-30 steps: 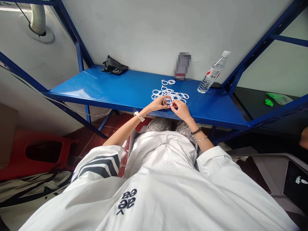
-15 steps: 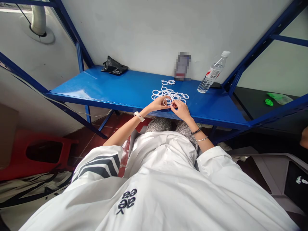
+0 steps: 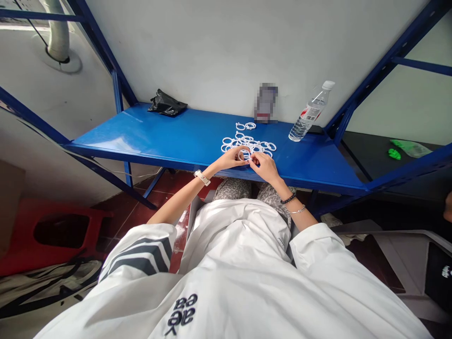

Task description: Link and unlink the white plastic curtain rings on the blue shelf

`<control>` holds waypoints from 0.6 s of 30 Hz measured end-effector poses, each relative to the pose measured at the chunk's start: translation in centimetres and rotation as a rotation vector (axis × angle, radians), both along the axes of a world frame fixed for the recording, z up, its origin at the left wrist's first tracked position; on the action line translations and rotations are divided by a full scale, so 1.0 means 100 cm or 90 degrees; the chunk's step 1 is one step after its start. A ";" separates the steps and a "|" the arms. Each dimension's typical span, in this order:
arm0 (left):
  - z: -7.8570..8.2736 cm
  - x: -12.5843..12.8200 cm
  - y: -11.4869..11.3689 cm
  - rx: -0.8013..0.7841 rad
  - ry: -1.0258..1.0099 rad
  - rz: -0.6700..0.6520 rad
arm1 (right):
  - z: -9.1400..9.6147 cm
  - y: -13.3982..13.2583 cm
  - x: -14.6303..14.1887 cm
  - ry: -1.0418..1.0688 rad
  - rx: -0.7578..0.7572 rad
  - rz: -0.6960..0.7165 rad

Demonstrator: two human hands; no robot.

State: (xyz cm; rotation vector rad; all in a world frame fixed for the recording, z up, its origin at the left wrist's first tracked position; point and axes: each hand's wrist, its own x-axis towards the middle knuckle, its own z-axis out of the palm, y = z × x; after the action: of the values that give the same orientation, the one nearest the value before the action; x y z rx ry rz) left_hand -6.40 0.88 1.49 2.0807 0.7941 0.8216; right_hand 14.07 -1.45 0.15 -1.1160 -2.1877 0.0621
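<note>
My left hand (image 3: 231, 159) and my right hand (image 3: 265, 165) meet at the front edge of a blue metal shelf (image 3: 169, 134). Both pinch the same white plastic ring (image 3: 244, 153) between their fingertips. Just behind the hands lies a loose pile of several white rings (image 3: 251, 142). Two more rings (image 3: 246, 125) lie apart, farther back. My left wrist wears a white watch; my right wrist wears a dark bead bracelet and a thin bangle.
A clear water bottle (image 3: 310, 113) leans at the back right of the shelf. A black crumpled bag (image 3: 166, 104) lies at the back left. A blurred dark object (image 3: 266, 103) stands against the wall. A red stool (image 3: 49, 230) sits on the floor at the left.
The hands keep their pinch on the ring and hardly shift. The whole view has tilted slightly, so the shelf sits a little lower in the picture.
</note>
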 end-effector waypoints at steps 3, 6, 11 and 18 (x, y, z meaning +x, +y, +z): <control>0.002 -0.001 0.000 -0.019 -0.016 0.010 | 0.005 0.002 0.000 -0.003 -0.018 0.012; 0.009 -0.001 0.005 -0.034 -0.042 0.009 | 0.018 0.010 0.001 -0.011 -0.027 0.037; 0.033 0.002 0.031 -0.040 -0.045 0.006 | 0.045 0.035 0.008 -0.025 -0.014 0.047; 0.053 0.013 0.090 -0.054 -0.012 0.000 | 0.060 0.085 0.025 -0.028 -0.036 0.047</control>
State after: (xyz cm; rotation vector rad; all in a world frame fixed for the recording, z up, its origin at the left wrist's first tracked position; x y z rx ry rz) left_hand -5.09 9.93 6.82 1.9960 0.8046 0.7929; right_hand 16.56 7.03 6.13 -1.0771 -2.2786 0.1340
